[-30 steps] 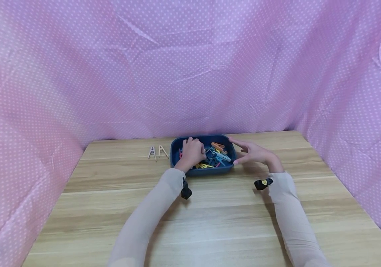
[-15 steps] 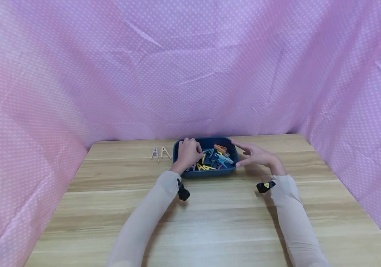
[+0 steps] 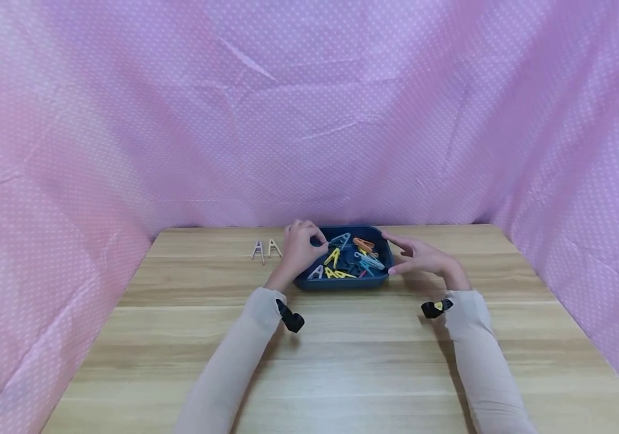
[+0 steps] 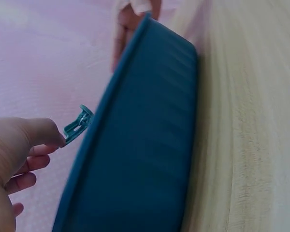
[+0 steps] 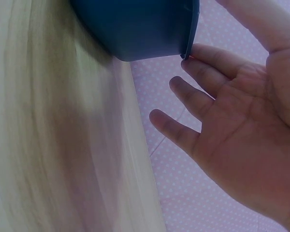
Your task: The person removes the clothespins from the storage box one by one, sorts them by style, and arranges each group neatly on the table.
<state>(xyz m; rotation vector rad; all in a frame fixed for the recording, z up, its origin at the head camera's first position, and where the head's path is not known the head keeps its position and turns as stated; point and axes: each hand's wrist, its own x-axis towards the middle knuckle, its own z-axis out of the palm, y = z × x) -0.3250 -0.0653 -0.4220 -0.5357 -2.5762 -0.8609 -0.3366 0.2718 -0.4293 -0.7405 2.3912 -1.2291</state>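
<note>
My left hand (image 3: 299, 248) is above the left end of a dark blue plastic bin (image 3: 342, 283). Between thumb and fingertips it pinches a blue-green clothespin (image 4: 78, 124), which shows above the rim in the left wrist view. In the bin lie several clothespins, among them a yellow clothespin (image 3: 333, 258), an orange clothespin (image 3: 364, 244) and a light blue clothespin (image 3: 369, 261). My right hand (image 3: 424, 255) is at the bin's right end, fingers spread and fairly straight, fingertips touching the rim. The left hand hides part of the bin's left side.
Left of the bin, a pale purple clothespin (image 3: 258, 251) and a cream clothespin (image 3: 273, 247) lie side by side on the wooden table (image 3: 352, 361). A pink dotted cloth (image 3: 309, 120) hangs behind the table and at both sides.
My left hand has risen from among the clothespins and moved toward the bin's left end, with the blue-green clothespin now visible in its pinch. My right hand stays at the right rim.
</note>
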